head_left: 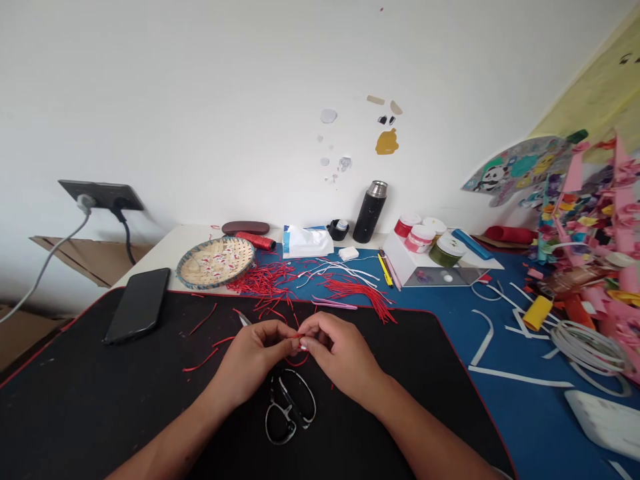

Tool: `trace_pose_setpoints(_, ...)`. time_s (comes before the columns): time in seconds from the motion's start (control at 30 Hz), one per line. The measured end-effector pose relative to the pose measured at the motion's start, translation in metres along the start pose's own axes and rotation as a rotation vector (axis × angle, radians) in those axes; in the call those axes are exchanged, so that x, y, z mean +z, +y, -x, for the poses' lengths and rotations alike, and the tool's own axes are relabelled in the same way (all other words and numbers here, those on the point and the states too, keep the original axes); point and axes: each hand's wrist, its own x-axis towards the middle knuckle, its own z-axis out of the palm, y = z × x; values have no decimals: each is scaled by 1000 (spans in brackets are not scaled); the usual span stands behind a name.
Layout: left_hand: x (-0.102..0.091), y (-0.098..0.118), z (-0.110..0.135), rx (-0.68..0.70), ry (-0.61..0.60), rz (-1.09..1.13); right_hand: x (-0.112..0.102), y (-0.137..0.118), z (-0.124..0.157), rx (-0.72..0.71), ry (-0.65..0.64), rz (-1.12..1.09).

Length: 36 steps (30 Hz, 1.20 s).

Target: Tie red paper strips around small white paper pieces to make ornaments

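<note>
Over the black desk mat [380,427], my left hand [257,353] and my right hand [343,350] meet with fingertips pinched on a thin red cord [299,363]. A loop of the cord hangs just below the fingers, and a small white bit shows between them. Scissors [293,407] lie under my hands, their dark handles toward me and one blade tip showing beyond my left hand. Loose red cord pieces [203,361] are scattered left of my left hand. Beyond the fingers, pink tweezers [335,303] rest near the mat's far edge.
A woven basket [215,262] with small red and white pieces stands at the back left, beside a heap of red cords [265,280]. A phone [139,305] lies left. Behind are a black flask [370,212] and paint jars [420,238]. White strips and paper flowers [620,220] crowd the right.
</note>
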Motion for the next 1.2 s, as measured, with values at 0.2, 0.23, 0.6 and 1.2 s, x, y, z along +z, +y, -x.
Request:
trace_pose_setpoints(0.2, 0, -2, 0, -2, -2, -17, -1, 0, 0, -1, -8, 41)
trace_pose_setpoints(0.23, 0, -2, 0, 0, -3, -24, -1, 0, 0, -2, -11, 45)
trace_pose_setpoints(0.6, 2, -2, 3, 52, 15, -148, -5, -3, -1, 54, -49, 133)
trace_pose_setpoints(1.2, -1, 2, 5, 91, 72, -253, -7, 0, -5, 300, -218, -356)
